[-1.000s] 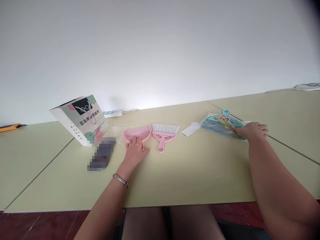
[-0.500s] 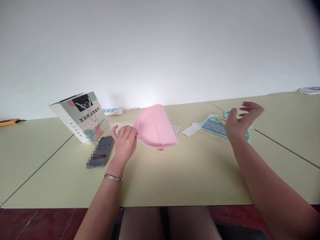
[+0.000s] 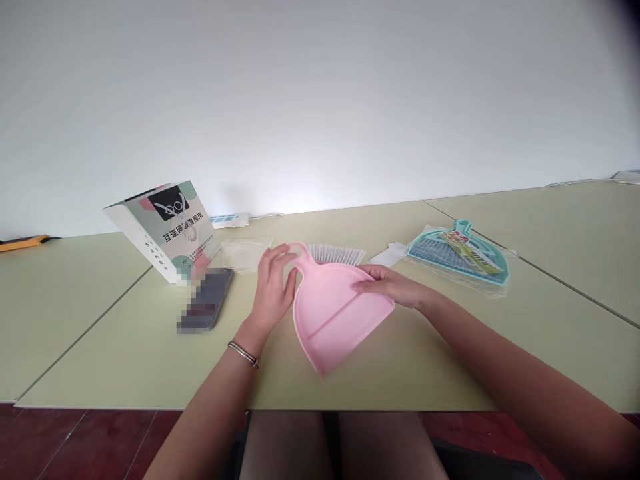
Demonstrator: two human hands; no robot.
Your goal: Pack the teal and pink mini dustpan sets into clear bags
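A pink dustpan (image 3: 340, 313) is held tilted above the table, its handle toward the upper left and its wide lip toward the lower right. My right hand (image 3: 395, 285) pinches the pan's right rim, thumb on the inner face. Beside the looped handle, my left hand (image 3: 273, 287) has its thumb spread from the fingers, with the fingertips at the handle; a firm grip does not show. Behind the pan lies a brush with pale bristles (image 3: 340, 255), its lower part hidden.
On the right lies a teal dustpan and brush set (image 3: 460, 252) in clear wrap. A white card (image 3: 389, 255) rests near the bristles. A phone (image 3: 213, 300) and a paper bag (image 3: 180, 230) stand left, with clear plastic wrap (image 3: 245, 255) close by.
The pink dustpan has turned, its handle now pointing upper left. My right hand has come from above the teal set to grip its rim. My left hand has shifted from rim to handle.
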